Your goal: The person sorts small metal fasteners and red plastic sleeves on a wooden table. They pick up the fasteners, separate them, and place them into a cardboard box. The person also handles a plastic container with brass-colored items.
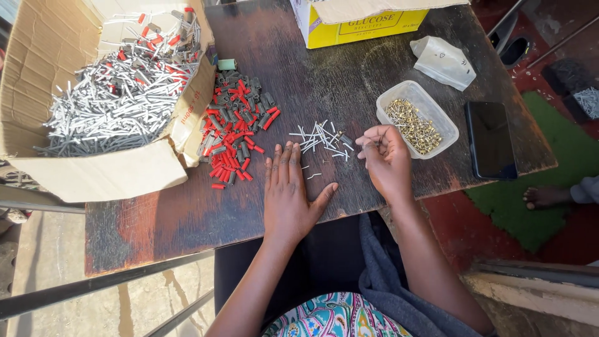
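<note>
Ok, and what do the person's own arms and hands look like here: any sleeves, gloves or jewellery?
Both arms are bare to above the elbow, with no sleeves in view. The left hand and right hand wear no gloves, and no rings, bracelets or watch show. Nails look short and unpainted, as far as can be told.

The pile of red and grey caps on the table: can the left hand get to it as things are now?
Probably yes. The left hand lies flat on the table, and the pile of red and grey caps sits just beyond its fingers, with bare wood between.
</note>
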